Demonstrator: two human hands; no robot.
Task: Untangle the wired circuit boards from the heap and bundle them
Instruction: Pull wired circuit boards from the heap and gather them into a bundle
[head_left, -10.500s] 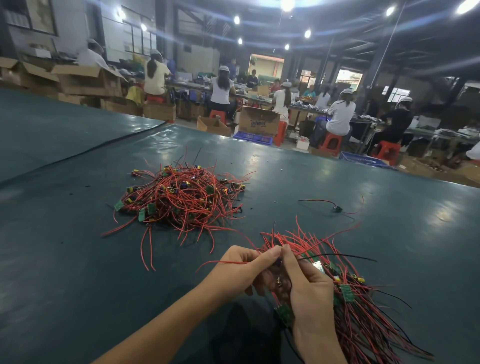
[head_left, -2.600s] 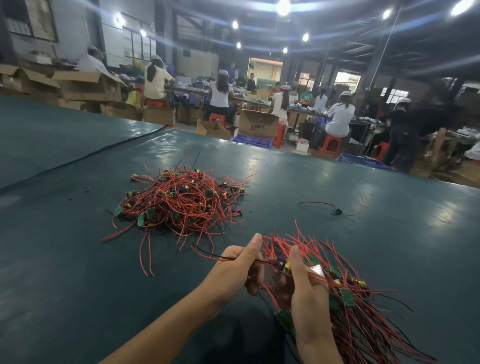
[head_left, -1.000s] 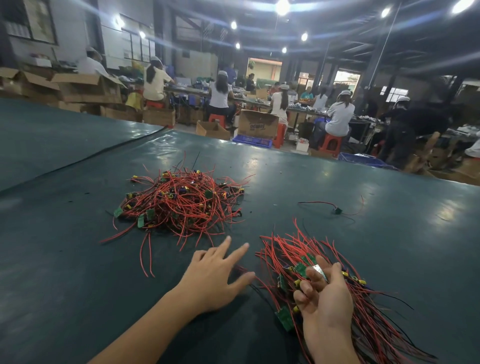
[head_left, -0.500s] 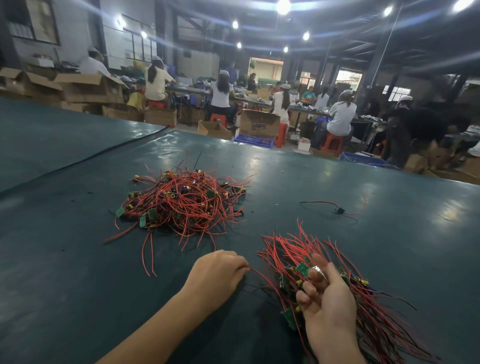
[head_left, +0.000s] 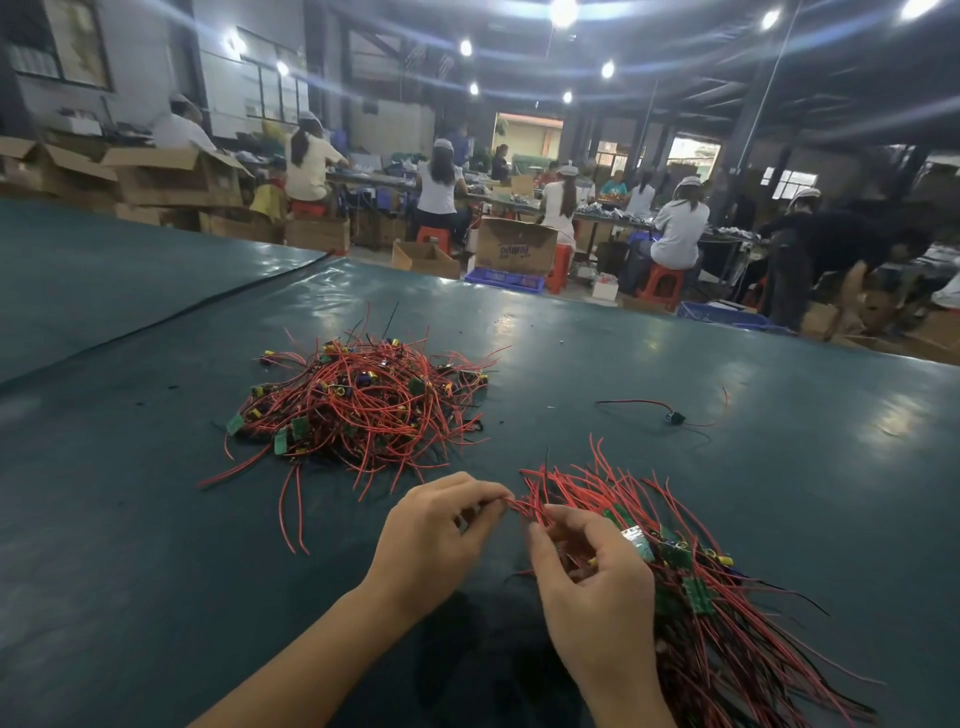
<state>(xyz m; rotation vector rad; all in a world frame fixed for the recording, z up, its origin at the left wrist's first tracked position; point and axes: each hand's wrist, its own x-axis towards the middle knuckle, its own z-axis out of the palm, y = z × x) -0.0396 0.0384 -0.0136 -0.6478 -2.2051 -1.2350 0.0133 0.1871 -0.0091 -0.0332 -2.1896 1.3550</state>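
The thumb and fingertips (head_left: 491, 493) of your left hand (head_left: 431, 535) are pressed together in a tight pinch on a few red wire ends (head_left: 524, 506), and its other fingers are curled in under the palm. Your right hand (head_left: 592, 587) is just beside it, with its fingers bent loosely round the near part of the bundle (head_left: 691, 587) and its thumb reaching up toward the same wires. I cannot tell how firmly it grips.

The bundle lies on the table under and to the right of your right hand. Its small green boards sit close together, and its red and black wires fan out toward you and away from you.

The tangled heap (head_left: 363, 405) of wired boards lies farther out to the left, apart from both hands. One loose wire (head_left: 675, 417) lies alone to the right of the heap. Everything rests on the dark green table (head_left: 130, 519).

Beyond the table, seated workers (head_left: 675, 234) and cardboard boxes (head_left: 514, 247) fill the hall.
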